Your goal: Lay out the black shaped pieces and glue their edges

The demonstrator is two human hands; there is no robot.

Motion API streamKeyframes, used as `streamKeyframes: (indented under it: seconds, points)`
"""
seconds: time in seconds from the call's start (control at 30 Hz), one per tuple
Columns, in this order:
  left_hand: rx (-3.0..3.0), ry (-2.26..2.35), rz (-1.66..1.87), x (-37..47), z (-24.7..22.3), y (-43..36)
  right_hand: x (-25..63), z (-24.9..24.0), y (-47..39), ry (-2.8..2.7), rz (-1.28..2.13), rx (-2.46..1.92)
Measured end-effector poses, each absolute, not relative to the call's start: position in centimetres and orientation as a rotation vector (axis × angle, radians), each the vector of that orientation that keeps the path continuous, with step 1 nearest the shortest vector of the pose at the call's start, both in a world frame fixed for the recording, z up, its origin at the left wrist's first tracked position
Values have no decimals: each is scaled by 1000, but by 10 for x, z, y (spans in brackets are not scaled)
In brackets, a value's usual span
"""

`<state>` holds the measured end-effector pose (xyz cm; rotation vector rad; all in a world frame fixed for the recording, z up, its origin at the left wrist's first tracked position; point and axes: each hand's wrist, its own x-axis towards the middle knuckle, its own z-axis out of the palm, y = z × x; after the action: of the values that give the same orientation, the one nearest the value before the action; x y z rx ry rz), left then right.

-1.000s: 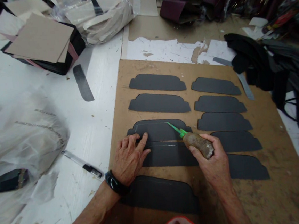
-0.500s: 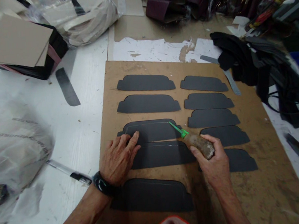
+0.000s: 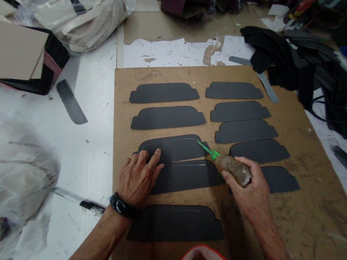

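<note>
My right hand (image 3: 252, 192) is wrapped round a stained brown glue bottle (image 3: 236, 170) with a thin green nozzle. The nozzle tip meets the upper right edge of a dark grey shaped panel (image 3: 175, 149), where a thin pale line follows the top edge. On that panel's left end my left hand (image 3: 139, 175) lies flat, fingers spread, holding nothing. Just below is another grey panel (image 3: 189, 176) with a short shiny line near its top, partly covered by both hands. Nearest me lies a further panel (image 3: 175, 223), also with a faint line.
More grey panels (image 3: 168, 117) lie in two columns on a brown board (image 3: 314, 214). A capped pen-like tool (image 3: 76, 201) and a grey strip (image 3: 70, 102) are on the white table at left. Black straps (image 3: 292, 63) are heaped at right. A red-rimmed object (image 3: 202, 253) is at the bottom.
The nozzle tip has moved slightly right along the panel's top edge, and the pale line now reaches further right. My left hand stays on the panel. The whole view has shifted slightly.
</note>
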<state>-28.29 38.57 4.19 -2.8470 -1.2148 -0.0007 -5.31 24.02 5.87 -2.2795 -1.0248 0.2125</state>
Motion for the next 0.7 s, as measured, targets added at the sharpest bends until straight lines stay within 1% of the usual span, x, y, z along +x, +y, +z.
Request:
streamKeyframes:
  seconds: [0.4,0.7]
  points:
    - [-2856,-1222,34,-282,44,386,-51,62,230,-990,234,-2314]
    - [-2868,-1220,61,-282,44,388,-45,64,236,-687,430,-2332]
